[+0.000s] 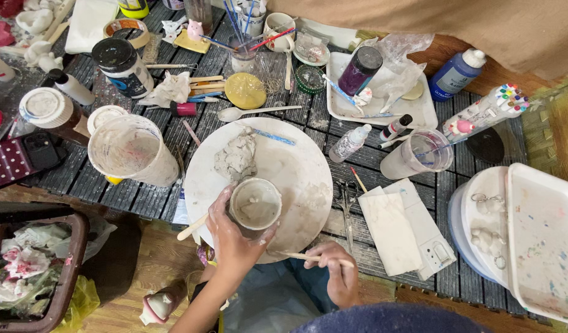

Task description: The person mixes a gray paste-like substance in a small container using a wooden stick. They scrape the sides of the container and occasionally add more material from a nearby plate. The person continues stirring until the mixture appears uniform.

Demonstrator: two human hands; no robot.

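A small grey clay cup (255, 205) stands on a round white board (296, 166), near its front edge. My left hand (230, 237) wraps around the cup's near side, fingers and thumb on its wall. My right hand (338, 271) is below the board's edge and grips a thin wooden stick (296, 255) that points left toward the cup. A lump of grey clay (236, 157) lies on the board behind the cup. A blue-handled tool (273, 137) rests on the board's far side.
A large plastic tub (133, 151) sits left of the board. A clear water cup (419, 154), scissors (345, 200) and a white cloth (392, 231) lie to the right. Paint bottles, brushes and a white tray (419, 111) crowd the back; a bin (37, 265) stands lower left.
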